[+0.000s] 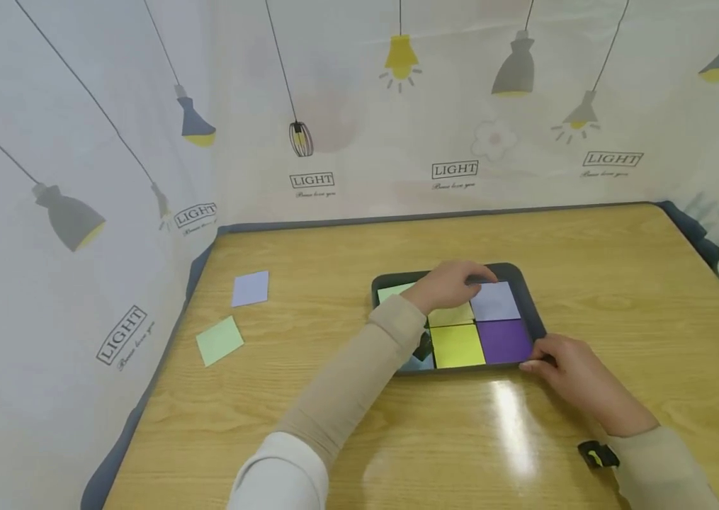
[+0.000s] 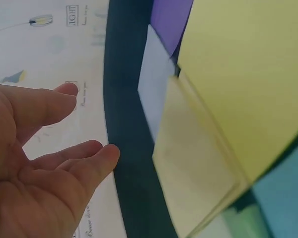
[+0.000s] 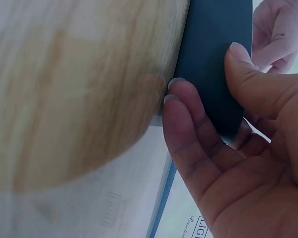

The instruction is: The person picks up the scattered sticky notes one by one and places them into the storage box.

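A dark tray (image 1: pixel 528 304) on the wooden table holds several square sticky-note pads in two rows. In the back row lie a pale green pad (image 1: pixel 391 292), a pale yellow pad (image 2: pixel 198 158) and a lilac pad (image 1: pixel 496 303). The front row has a blue pad (image 2: pixel 285 193), a bright yellow pad (image 1: pixel 457 346) and a purple pad (image 1: pixel 504 341). My left hand (image 1: pixel 451 283) hovers over the back row, thumb and fingers apart, with nothing between them. With thumb and fingers, my right hand (image 1: pixel 572 372) grips the tray's near right corner. My left forearm partly hides the tray's left side.
Two loose paper squares, one lilac (image 1: pixel 251 288) and one light green (image 1: pixel 220 341), lie on the table (image 1: pixel 308 283) left of the tray. A lamp-printed curtain (image 1: pixel 359 142) hangs behind and beside the table. A black strap (image 1: pixel 598 455) shows at my right wrist.
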The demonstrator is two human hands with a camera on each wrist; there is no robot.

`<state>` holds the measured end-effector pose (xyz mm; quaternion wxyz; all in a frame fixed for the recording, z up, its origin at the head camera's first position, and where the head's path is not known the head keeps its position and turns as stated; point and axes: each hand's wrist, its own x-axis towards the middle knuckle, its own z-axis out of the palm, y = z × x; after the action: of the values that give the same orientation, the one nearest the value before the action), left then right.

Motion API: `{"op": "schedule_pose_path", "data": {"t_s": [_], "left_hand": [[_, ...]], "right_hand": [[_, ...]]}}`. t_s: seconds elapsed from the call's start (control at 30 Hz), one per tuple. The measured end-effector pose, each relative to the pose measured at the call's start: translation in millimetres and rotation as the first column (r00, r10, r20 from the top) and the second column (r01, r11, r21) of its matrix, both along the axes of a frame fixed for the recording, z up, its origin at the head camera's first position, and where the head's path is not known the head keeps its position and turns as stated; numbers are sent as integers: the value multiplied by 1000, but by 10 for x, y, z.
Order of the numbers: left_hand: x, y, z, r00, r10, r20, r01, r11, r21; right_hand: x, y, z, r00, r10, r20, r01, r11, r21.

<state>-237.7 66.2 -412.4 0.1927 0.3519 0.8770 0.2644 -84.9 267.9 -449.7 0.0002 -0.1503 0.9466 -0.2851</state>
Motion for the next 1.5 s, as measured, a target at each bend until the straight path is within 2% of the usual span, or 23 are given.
{"op": "schedule_pose_path", "data": {"t_s": [0.13, 0.3, 0.5, 0.7, 0.87, 1.27, 1.5], "left_hand": [[-18, -125, 73, 999, 15, -28, -15, 1000, 13], [-17, -331, 123, 995, 89, -52, -86, 994, 69], [-30, -637, 213, 976, 205, -66, -192, 966, 173], [-29, -940, 258, 951, 303, -57, -287, 937, 201], [-9, -1131, 223, 937, 348, -38, -333, 918, 215], [77, -1436, 148, 920, 389, -48, -366, 897, 246], [83, -1650, 33, 888, 452, -83, -426, 878, 219]], "right_hand": [[-7, -6, 29, 1000, 2, -21, -1, 1000, 6], [0, -12, 30, 1000, 0, -21, 0, 1000, 6], [-1, -29, 28, 1000, 2, -11, -2, 1000, 0], [-18, -24, 21, 999, 6, -39, -5, 1000, 12], [-23, -14, 7, 1000, 2, -28, -1, 1000, 14], [0, -24, -9, 999, -4, -33, 4, 1000, 3], [-1, -37, -15, 999, -4, -37, 4, 1000, 2]]}}
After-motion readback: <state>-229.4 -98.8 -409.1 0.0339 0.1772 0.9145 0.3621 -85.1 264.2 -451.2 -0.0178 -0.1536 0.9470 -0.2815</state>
